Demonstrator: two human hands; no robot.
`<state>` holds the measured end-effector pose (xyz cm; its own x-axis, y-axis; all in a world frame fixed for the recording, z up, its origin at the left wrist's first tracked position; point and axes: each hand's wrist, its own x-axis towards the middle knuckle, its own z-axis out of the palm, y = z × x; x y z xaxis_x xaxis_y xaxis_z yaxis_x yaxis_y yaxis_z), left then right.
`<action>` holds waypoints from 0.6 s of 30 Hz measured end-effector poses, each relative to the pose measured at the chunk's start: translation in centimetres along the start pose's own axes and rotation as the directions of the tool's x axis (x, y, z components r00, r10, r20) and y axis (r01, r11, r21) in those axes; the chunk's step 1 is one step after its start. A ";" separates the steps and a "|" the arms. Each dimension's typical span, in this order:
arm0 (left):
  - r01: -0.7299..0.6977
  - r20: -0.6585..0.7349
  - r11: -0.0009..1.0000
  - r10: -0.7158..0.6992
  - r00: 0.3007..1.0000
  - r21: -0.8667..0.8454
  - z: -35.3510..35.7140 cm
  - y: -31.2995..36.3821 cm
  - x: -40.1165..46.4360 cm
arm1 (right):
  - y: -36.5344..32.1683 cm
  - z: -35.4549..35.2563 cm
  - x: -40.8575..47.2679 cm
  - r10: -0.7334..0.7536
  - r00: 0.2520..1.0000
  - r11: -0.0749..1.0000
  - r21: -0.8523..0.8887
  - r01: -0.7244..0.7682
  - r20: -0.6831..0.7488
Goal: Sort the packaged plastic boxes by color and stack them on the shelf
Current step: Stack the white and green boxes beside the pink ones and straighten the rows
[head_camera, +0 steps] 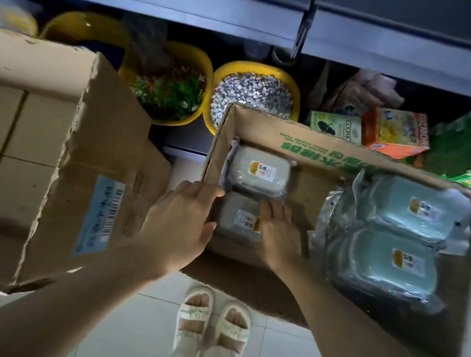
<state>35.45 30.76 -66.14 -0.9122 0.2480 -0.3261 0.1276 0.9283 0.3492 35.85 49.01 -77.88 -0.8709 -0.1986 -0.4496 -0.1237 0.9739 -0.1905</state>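
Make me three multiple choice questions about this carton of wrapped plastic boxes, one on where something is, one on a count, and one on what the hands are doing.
1. Where in the open carton do the pale blue boxes lie?
A. right side
B. left side
C. outside it

2. How many grey boxes show at the carton's left?
A. two
B. four
C. none

3. What are the hands doing?
A. hanging idle
B. both on the nearer grey box
C. lifting a blue box

Answers:
1. A, the blue ones fill the right side.
2. A, the farther grey box and the nearer grey box.
3. B, the left hand and the right hand sit at its two sides, fingers touching it.
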 end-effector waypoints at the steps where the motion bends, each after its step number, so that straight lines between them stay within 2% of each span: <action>1: 0.019 0.006 1.000 -0.019 1.000 -0.023 -0.2 0.0 0.1 | 0.2 -0.5 -0.4 -0.017 0.999 0.999 0.034 0.019 -0.034; 6: 0.067 0.032 0.982 -0.062 0.998 -0.176 -0.9 0.9 1.2 | 2.3 -4.2 -3.3 -0.100 0.953 0.969 0.189 0.158 -0.285; 10: 0.082 0.101 0.938 -0.051 0.994 -0.338 -2.6 3.2 2.5 | 2.8 -8.7 -3.7 -0.260 0.870 0.930 0.135 0.343 -0.419; 14: 0.098 0.125 0.895 -0.048 0.991 -0.435 -4.6 4.2 4.3 | 1.8 -13.1 -2.2 -0.369 0.789 0.897 0.033 0.440 -0.491; 16: 0.127 0.116 0.866 -0.081 0.990 -0.484 -5.7 3.9 4.9 | 1.3 -14.3 -1.5 -0.339 0.775 0.909 0.027 0.416 -0.533; 18: 0.175 0.086 0.798 -0.154 0.984 -0.577 -6.5 2.9 5.2 | 1.1 -14.6 -1.0 -0.176 0.813 0.946 0.132 0.295 -0.556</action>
<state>28.54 32.95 -61.10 -0.8842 0.1245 -0.4503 -0.2830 0.6241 0.7283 29.67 51.89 -64.92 -0.9501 -0.2717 0.1531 -0.3116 0.8484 -0.4279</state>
